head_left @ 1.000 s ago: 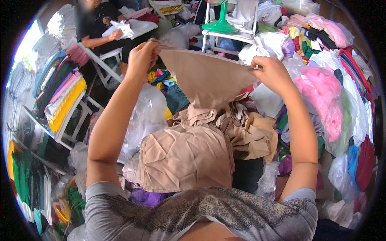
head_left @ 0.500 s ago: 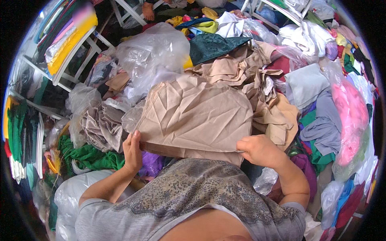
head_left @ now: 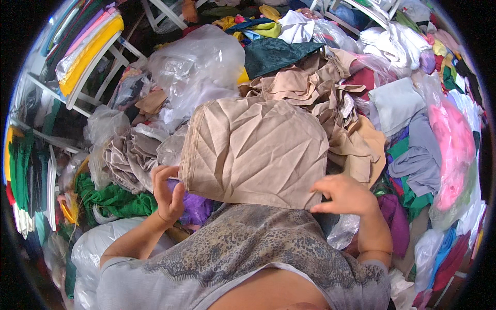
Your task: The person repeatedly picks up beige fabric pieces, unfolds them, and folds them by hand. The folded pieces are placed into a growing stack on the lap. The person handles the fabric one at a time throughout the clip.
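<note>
A stack of beige cloth [head_left: 256, 152] with sharp creases lies spread in front of me, its near edge over my lap. Beside its lower left edge, my left hand [head_left: 168, 195] has thumb and fingers apart, the fingertips close to the folded layers. My right hand [head_left: 342, 194] is at the near right corner with thumb and forefinger spread; whether a fingertip touches the fabric I cannot tell. More crumpled beige cloth [head_left: 289, 85] lies just beyond the stack, and a tan piece [head_left: 364, 152] is to its right.
Clear plastic bags [head_left: 194, 62] and a dark green cloth [head_left: 279, 54] lie beyond the stack. Green fabric [head_left: 116, 199] is on the left; grey cloth [head_left: 416, 155] and bagged pink fabric [head_left: 449, 155] on the right. A white stool [head_left: 98, 93] bearing folded cloths stands far left.
Both hands have let go of the beige cloth's near edge and spread their fingers. The top layer now lies flatter, its near edge closer to me, covering the layers that showed below.
</note>
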`<control>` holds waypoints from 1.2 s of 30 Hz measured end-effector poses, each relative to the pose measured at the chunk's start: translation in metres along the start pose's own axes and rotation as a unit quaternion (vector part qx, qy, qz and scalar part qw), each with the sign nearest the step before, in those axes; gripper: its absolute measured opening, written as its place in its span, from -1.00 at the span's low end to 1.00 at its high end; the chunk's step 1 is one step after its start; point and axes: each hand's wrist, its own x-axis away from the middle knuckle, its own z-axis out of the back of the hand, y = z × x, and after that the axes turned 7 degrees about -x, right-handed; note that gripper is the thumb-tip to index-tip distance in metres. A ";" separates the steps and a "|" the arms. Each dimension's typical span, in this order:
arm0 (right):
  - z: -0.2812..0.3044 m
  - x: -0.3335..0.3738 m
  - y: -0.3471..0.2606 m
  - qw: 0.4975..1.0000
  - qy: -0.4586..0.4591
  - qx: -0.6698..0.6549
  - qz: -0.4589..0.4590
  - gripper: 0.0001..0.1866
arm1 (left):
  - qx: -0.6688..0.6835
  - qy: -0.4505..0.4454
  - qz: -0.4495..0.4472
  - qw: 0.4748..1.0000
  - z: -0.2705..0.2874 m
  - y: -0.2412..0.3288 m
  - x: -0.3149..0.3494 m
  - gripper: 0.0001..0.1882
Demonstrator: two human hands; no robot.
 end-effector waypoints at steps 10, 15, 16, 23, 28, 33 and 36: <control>0.029 -0.108 0.151 0.883 0.438 -0.166 -0.009 -0.73 | -0.217 -0.347 -0.192 0.892 -0.139 0.054 -0.060 -0.17; 0.040 -0.157 0.267 0.812 0.555 -0.143 -0.111 -0.72 | -0.169 -0.288 -0.202 0.921 -0.146 0.039 -0.048 -0.16; 0.038 -0.165 0.279 0.800 0.559 -0.169 -0.139 -0.72 | -0.170 -0.279 -0.203 0.923 -0.146 0.037 -0.047 -0.16; 0.064 -0.165 0.289 0.851 0.493 -0.146 -0.104 -0.80 | -0.168 -0.272 -0.210 0.924 -0.148 0.036 -0.046 -0.17; 0.109 -0.117 0.226 0.790 0.536 -0.290 0.073 -0.87 | -0.150 -0.384 -0.225 0.883 -0.125 0.050 -0.089 -0.26; 0.155 -0.071 0.115 0.764 0.527 -0.335 0.165 -0.93 | 0.013 -0.216 -0.298 0.930 -0.135 0.081 -0.198 -0.38; 0.173 -0.038 0.059 0.787 0.451 -0.371 0.199 -0.91 | 0.093 -0.163 -0.288 0.939 -0.171 0.122 -0.248 -0.24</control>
